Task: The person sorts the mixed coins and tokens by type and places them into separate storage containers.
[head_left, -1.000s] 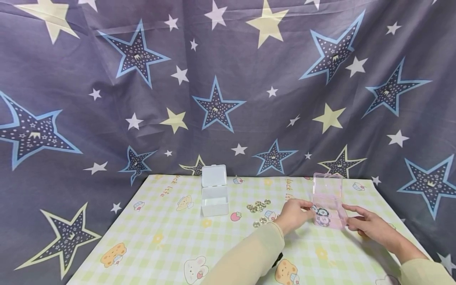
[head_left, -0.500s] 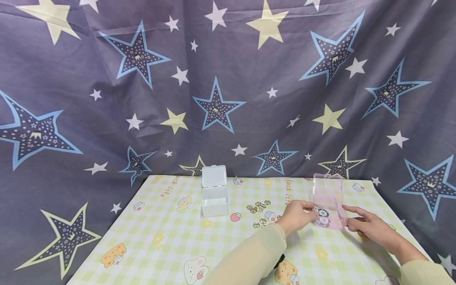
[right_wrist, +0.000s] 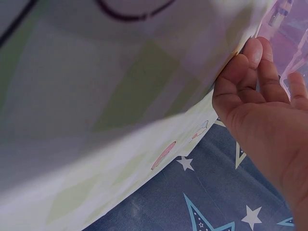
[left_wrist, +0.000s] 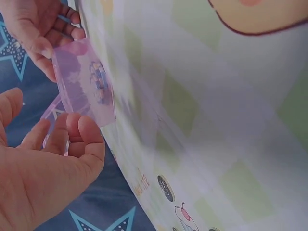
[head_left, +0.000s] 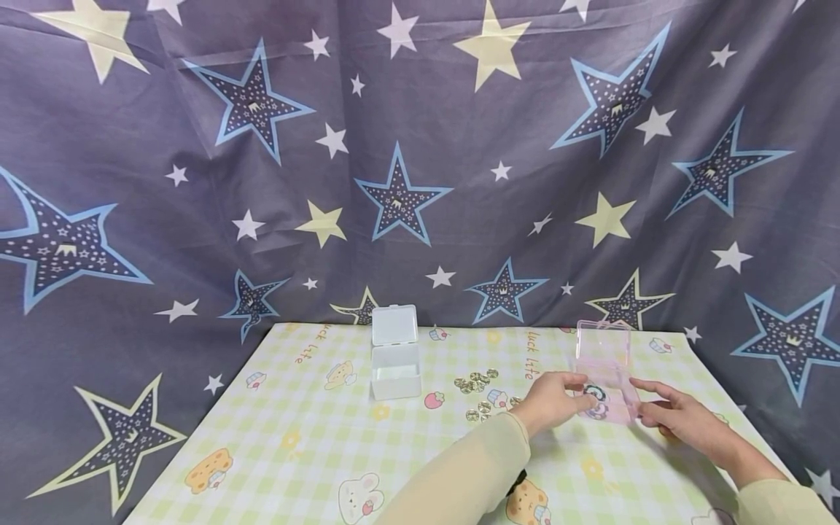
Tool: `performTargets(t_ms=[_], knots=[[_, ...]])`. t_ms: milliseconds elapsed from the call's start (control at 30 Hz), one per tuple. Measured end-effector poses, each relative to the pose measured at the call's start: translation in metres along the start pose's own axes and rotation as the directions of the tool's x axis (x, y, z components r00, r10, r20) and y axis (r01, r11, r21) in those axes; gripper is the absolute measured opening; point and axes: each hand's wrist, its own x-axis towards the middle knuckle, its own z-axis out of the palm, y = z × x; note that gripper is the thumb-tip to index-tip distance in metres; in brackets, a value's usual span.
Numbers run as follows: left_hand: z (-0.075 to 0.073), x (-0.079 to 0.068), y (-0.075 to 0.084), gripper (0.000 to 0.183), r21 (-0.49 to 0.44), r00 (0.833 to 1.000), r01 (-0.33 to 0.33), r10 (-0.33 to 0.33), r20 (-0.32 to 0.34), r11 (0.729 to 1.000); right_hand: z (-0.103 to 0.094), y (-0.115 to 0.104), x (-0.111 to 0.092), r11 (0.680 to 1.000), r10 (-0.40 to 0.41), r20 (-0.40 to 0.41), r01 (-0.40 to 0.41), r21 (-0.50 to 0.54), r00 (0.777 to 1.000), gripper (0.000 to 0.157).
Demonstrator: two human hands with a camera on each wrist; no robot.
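Note:
A clear pink box [head_left: 620, 414] stands on the table at the right, its hinged lid [head_left: 604, 343] raised. Inside it lie round printed pieces [head_left: 596, 394], one dark-rimmed, one purplish. At the left wall is my left hand [head_left: 550, 399], index finger and thumb spread apart, the thumb tip overlapping the pieces in the head view. In the left wrist view, its other fingers [left_wrist: 89, 137] bend close against the box, away from the pieces showing through the plastic [left_wrist: 98, 79]. My right hand [head_left: 682, 417] holds the right wall, with bent fingers [right_wrist: 236, 72] low beside it.
A small white box [head_left: 396, 385] with its lid up stands left of centre. Several gold coins [head_left: 474, 382] lie loose between the two boxes. A checked, cartoon-printed cloth [head_left: 282, 437] covers the table, and a starry curtain [head_left: 446, 168] hangs behind its far edge.
My left hand has shifted slightly right over the pink box's left wall. A printed piece seen at its fingertips earlier is now out of sight. My right hand and the box stay put.

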Motion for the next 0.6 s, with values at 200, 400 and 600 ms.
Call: performTargets(t_ms=[200, 400, 600], knots=[[-0.006, -0.003, -0.003, 0.037, 0.003, 1.000, -0.014, 0.014, 0.017, 1.000, 0.001, 0.001, 0.000, 1.000, 0.008, 0.002, -0.008, -0.003, 1.000, 0.078], [-0.031, -0.007, -0.010, 0.040, 0.059, 0.996, -0.084, 0.081, 0.047, 0.995, 0.001, 0.002, 0.000, 1.000, -0.002, 0.002, 0.002, -0.008, 1.000, 0.079], [-0.064, -0.011, -0.022, 0.040, 0.126, 0.994, -0.109, 0.104, 0.043, 0.986, 0.000, 0.000, -0.002, 0.999, -0.018, -0.011, 0.018, -0.027, 1.000, 0.077]])
